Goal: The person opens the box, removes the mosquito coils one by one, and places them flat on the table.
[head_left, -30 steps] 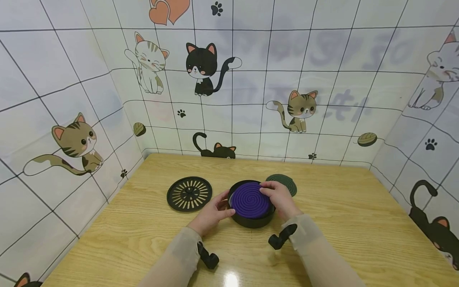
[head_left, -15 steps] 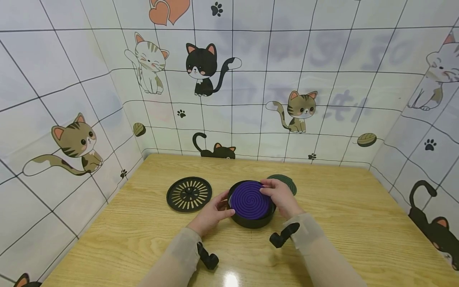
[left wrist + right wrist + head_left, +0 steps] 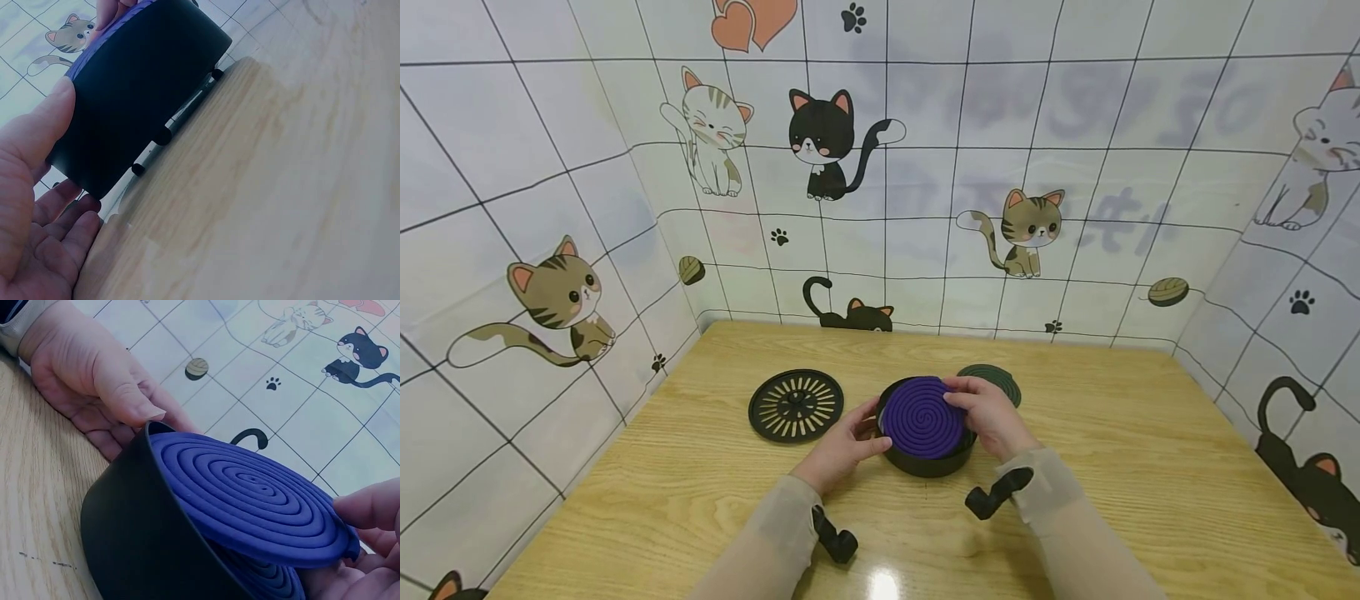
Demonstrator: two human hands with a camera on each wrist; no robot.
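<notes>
A purple mosquito coil [image 3: 923, 418] lies tilted over the mouth of a round black holder [image 3: 927, 465]. My right hand [image 3: 992, 414] pinches its right edge between thumb and fingers, raised above the holder's rim in the right wrist view. Beneath that coil [image 3: 244, 499], more coiled purple [image 3: 267, 576] shows inside the holder. My left hand [image 3: 847, 448] holds the left side of the holder, thumb at the rim and fingers around the far side. Small dark feet [image 3: 162, 135] under the holder appear in the left wrist view.
A black slotted lid [image 3: 796, 406] lies on the wooden table [image 3: 647, 517] to the left of the holder. Behind my right hand lies a dark green coil [image 3: 996, 381], partly covered. Walls printed with cats [image 3: 820, 146] enclose the back and sides.
My right hand has shifted very slightly to the right, and the purple coil's far edge sits a touch higher. The left hand and the holder have stayed in place.
</notes>
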